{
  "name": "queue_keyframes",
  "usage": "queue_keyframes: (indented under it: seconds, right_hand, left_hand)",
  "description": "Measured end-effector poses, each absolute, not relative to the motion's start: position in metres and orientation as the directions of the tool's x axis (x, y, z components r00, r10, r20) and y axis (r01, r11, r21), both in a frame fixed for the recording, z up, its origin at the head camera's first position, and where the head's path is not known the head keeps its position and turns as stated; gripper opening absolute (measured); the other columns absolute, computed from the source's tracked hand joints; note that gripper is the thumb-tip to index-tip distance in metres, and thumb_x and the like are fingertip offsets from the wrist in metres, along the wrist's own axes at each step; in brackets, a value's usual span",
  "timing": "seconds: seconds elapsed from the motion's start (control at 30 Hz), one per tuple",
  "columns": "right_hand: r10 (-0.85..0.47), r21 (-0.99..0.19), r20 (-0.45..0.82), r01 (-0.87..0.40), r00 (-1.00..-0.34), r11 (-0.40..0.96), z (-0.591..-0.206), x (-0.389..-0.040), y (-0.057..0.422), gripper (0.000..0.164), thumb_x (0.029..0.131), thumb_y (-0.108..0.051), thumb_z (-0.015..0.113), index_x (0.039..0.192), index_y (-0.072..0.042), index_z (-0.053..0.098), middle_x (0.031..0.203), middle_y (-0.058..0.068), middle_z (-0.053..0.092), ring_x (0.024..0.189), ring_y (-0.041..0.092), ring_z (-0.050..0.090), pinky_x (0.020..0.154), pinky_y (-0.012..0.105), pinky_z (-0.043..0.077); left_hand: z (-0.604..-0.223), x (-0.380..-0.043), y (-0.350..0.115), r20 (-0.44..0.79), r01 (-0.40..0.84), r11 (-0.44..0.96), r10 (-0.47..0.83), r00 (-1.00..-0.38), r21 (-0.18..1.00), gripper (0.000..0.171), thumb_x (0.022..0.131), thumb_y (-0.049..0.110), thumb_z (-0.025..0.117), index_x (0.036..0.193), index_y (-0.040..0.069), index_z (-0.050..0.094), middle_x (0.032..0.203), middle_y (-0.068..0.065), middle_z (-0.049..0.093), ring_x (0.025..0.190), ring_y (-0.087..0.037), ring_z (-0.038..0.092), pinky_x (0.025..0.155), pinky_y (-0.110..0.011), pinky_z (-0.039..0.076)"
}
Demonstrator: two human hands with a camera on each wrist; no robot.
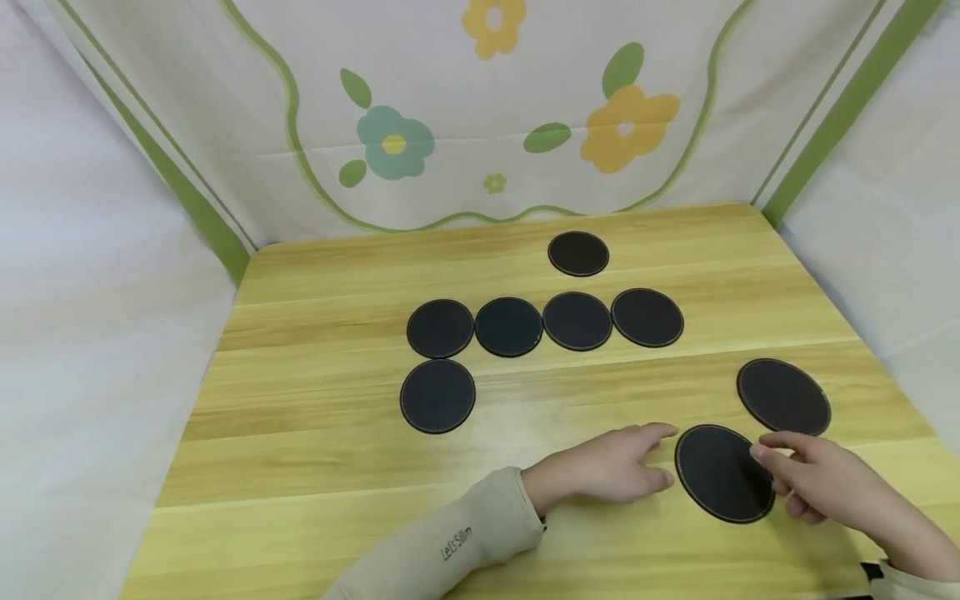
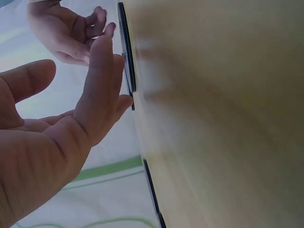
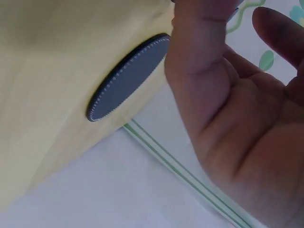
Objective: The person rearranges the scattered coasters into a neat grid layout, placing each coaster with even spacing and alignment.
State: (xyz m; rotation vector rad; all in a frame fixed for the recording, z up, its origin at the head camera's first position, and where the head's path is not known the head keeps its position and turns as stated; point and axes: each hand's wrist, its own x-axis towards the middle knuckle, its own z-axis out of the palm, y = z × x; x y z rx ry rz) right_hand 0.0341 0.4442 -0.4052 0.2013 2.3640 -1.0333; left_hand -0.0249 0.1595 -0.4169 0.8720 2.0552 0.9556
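On the wooden table lie several round black coasters with thin stitched rims. Nearest the hands is one coaster (image 1: 723, 473) at the front right, flat on the wood. My left hand (image 1: 617, 465) is at its left side, thumb and fingers spread apart with nothing between them. Over its right edge hovers my right hand (image 1: 821, 477), fingers loosely bent and holding nothing; whether a fingertip touches the rim I cannot tell. Just behind that hand lies another coaster (image 1: 783, 397), also seen in the right wrist view as a flat disc (image 3: 128, 80).
A row of coasters touches edge to edge mid-table, from the left one (image 1: 440, 328) to the right one (image 1: 647, 317). One coaster (image 1: 438, 396) adjoins the row's left end in front; another (image 1: 578, 253) lies apart behind. A flowered white cloth (image 1: 465, 108) hangs behind the table (image 1: 300, 467).
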Motion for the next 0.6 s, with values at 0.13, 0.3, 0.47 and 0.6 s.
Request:
queue_keyframes:
  seconds: [0.13,0.3,0.47,0.6]
  right_hand:
    - [-0.059,-0.615,-0.539,0.344,-0.840,0.709,-0.414,0.041,0.443,0.063,0.109,-0.038,0.046,0.135,0.019,0.040,0.070,0.006,0.055,0.054,0.018,0.056,0.048,0.031,0.049]
    - [-0.020,-0.571,-0.551,0.359,-0.835,0.738,-0.417,0.049,0.445,0.072,0.108,-0.046,0.045,0.138,0.019,0.036,0.063,0.006,0.055,0.051,0.018,0.053,0.047,0.032,0.049]
    - [0.012,-0.546,-0.567,0.387,-0.823,0.743,-0.419,0.052,0.445,0.074,0.107,-0.051,0.043,0.137,0.016,0.038,0.061,0.006,0.055,0.049,0.019,0.053,0.047,0.032,0.047]
    - [0.036,-0.549,-0.544,0.388,-0.839,0.740,-0.420,0.051,0.441,0.066,0.107,-0.050,0.044,0.134,0.011,0.044,0.061,0.006,0.056,0.050,0.022,0.056,0.049,0.034,0.049]
  left_hand:
    - [-0.419,-0.020,0.169,-0.328,0.212,0.474,0.810,-0.487,0.855,0.067,0.102,0.027,0.062,0.160,0.025,0.029,0.130,0.008,0.063,0.116,0.003,0.056,0.098,-0.016,0.039]
    - [-0.421,-0.016,0.180,-0.368,0.126,0.455,0.829,-0.420,0.881,0.074,0.102,0.025,0.062,0.162,0.026,0.021,0.098,0.007,0.070,0.083,0.001,0.062,0.076,-0.014,0.046]
    - [-0.423,-0.013,0.187,-0.370,0.060,0.424,0.844,-0.388,0.904,0.076,0.101,0.024,0.062,0.163,0.023,0.017,0.148,0.001,0.049,0.123,-0.006,0.055,0.096,-0.015,0.041]
    - [-0.424,-0.013,0.189,-0.370,0.024,0.413,0.839,-0.398,0.910,0.077,0.100,0.024,0.062,0.163,0.022,0.018,0.157,0.003,0.033,0.132,-0.010,0.047,0.101,-0.017,0.038]
